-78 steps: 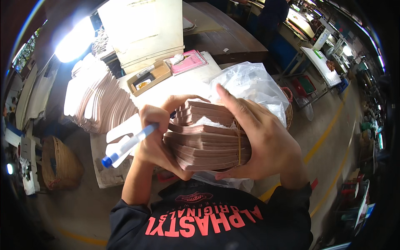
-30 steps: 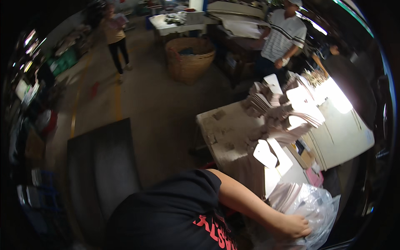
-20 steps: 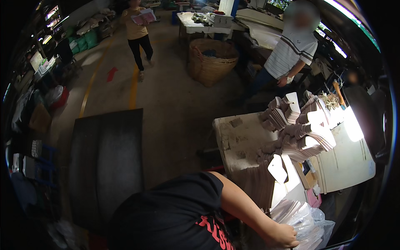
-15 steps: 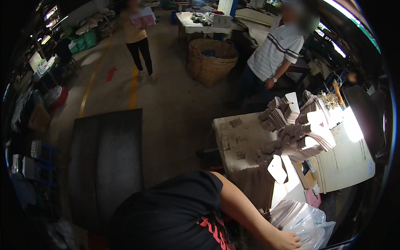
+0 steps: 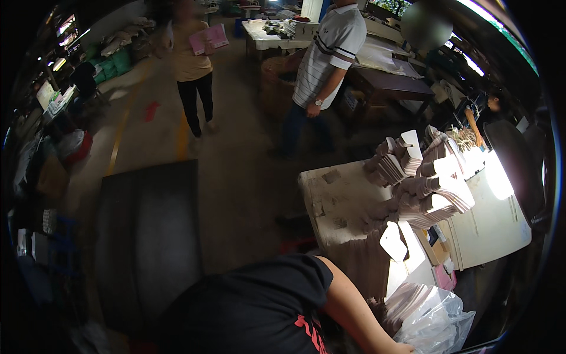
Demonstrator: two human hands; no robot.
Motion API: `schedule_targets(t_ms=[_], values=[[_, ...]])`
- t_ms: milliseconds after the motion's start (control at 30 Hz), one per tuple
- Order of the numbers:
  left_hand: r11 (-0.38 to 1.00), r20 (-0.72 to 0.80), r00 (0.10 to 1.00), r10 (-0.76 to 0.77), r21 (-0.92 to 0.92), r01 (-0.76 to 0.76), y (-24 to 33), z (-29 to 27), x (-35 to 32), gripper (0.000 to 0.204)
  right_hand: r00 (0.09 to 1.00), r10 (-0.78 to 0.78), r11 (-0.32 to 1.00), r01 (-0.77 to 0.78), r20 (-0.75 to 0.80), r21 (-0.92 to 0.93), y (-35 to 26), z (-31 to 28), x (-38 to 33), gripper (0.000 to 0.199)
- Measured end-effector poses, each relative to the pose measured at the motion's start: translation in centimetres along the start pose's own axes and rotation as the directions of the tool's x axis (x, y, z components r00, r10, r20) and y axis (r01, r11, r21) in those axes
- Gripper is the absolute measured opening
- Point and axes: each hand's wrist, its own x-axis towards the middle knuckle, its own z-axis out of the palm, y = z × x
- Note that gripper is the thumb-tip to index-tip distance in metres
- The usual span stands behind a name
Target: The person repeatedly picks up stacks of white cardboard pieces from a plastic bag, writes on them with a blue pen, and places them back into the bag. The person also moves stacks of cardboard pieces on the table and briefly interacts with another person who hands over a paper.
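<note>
My left arm, in a black short sleeve, reaches to the lower edge beside a clear plastic bag (image 5: 442,321). Only the wrist and a bit of my left hand (image 5: 402,348) show there, against the bag's near side; its fingers are cut off by the edge. Inside the bag is a stack of thin pinkish-beige pieces (image 5: 407,305). Just beyond stands a tall stack of brownish sheets (image 5: 362,265), with a white cut-out shape (image 5: 394,242) next to it. My right hand is out of view.
Stacks of shaped pieces (image 5: 436,197) cover part of the worn table (image 5: 327,203), under a bright lamp glare. A dark panel (image 5: 147,224) lies to the left. Beyond, one person (image 5: 324,56) stands by a wicker basket (image 5: 274,88); another (image 5: 194,53) carries a pink folder (image 5: 209,40).
My left hand has slid down, mostly past the lower edge. The person in the striped white shirt has moved left, in front of the basket. The person with the folder has come slightly nearer.
</note>
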Motion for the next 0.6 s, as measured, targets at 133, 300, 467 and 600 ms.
schedule_targets(t_ms=[133, 300, 467, 600], values=[[1.0, -0.014, 1.0, -0.015, 0.01, 0.015, -0.4, -0.7, -0.1, 0.031, 1.0, 0.007, 1.0, -0.007, -0.003, -0.018, -0.1, 0.3, 0.3, 0.052], [0.999, -0.027, 0.999, -0.029, 0.031, 0.03, -0.7, -1.3, -0.3, 0.03, 1.0, 0.009, 0.999, -0.009, -0.007, -0.039, -0.1, 0.3, 0.3, 0.052], [0.999, -0.033, 0.999, -0.024, 0.025, 0.025, -0.8, -1.3, -0.3, 0.03, 1.0, -0.001, 0.999, -0.001, -0.03, -0.051, 0.0, -0.7, -0.1, 0.052], [0.999, -0.035, 0.999, -0.018, 0.027, 0.019, -1.0, -1.4, -0.2, 0.03, 0.997, -0.012, 0.998, 0.008, -0.074, -0.062, 0.0, -2.0, -0.4, 0.052]])
